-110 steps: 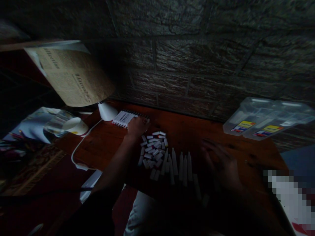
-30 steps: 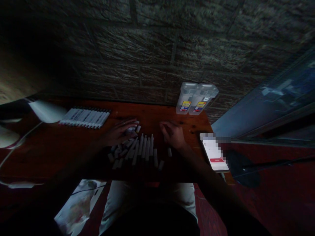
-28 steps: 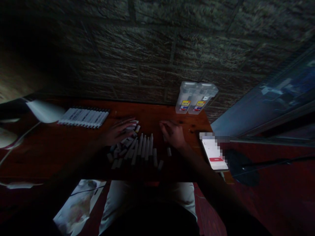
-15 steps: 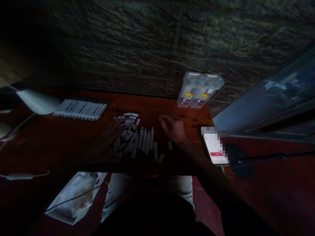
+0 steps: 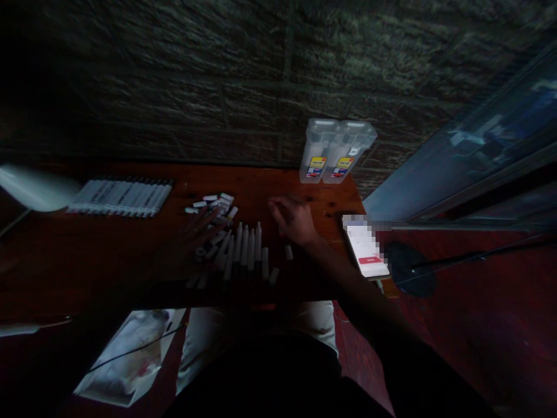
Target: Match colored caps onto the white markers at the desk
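Observation:
Dim light hides much of my left hand [image 5: 198,232]; its fingers lie spread over a loose pile of white marker caps [image 5: 225,200] with coloured ends. Right of the pile, my right hand [image 5: 295,220] rests on the table with its fingers curled together. Whatever its fingertips hold, if anything, cannot be made out. Between the hands several uncapped white markers [image 5: 243,247] lie side by side, tips pointing away from me. A single cap [image 5: 289,252] lies below my right hand, and another cap [image 5: 274,276] is near the table's front edge.
A row of capped markers [image 5: 122,197] lies at the back left, beside a white lamp shade [image 5: 41,186]. Two clear plastic cases [image 5: 337,154] stand against the stone wall [image 5: 252,104]. A lit phone [image 5: 366,247] lies at the right edge. Below the table is an open white box [image 5: 130,354].
The view has swung right, so things appear farther left. My left fingers have shifted among the caps, and some caps lie differently. My right hand remains curled near the same spot.

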Demonstrator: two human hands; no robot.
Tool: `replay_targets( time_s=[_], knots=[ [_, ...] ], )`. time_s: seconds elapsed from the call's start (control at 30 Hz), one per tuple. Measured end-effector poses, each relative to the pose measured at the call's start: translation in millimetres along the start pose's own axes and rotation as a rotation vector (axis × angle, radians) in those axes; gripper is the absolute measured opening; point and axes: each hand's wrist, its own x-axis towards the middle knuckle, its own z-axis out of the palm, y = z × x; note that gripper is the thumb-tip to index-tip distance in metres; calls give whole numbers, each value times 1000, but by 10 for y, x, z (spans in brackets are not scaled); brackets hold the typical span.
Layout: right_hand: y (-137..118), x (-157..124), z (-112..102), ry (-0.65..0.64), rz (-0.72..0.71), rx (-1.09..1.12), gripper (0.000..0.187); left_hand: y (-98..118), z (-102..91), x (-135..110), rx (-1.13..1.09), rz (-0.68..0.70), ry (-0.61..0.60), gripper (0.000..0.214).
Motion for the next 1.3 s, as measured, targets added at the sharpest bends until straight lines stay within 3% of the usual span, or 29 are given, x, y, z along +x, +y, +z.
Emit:
replay_targets(
  time_s=[0.23, 0.77, 0.93, 1.1, 1.3],
  knots=[
    [8, 2, -8, -2, 6, 0, 21, -10, 45, 120, 9, 74, 49, 75],
    [56, 11, 10, -19, 15, -22, 20, -17, 89, 253, -4, 69, 122, 66],
    [59, 6, 17, -10, 6, -17, 20, -64, 52, 195, -18, 63, 148, 64],
    [61, -3, 30, -9, -10, -13, 20, 45, -68, 46, -12, 38, 99, 58],
    [59, -6, 36, 2, -19, -11, 20, 245, -143, -224, -27, 131, 45, 90]
  ],
)
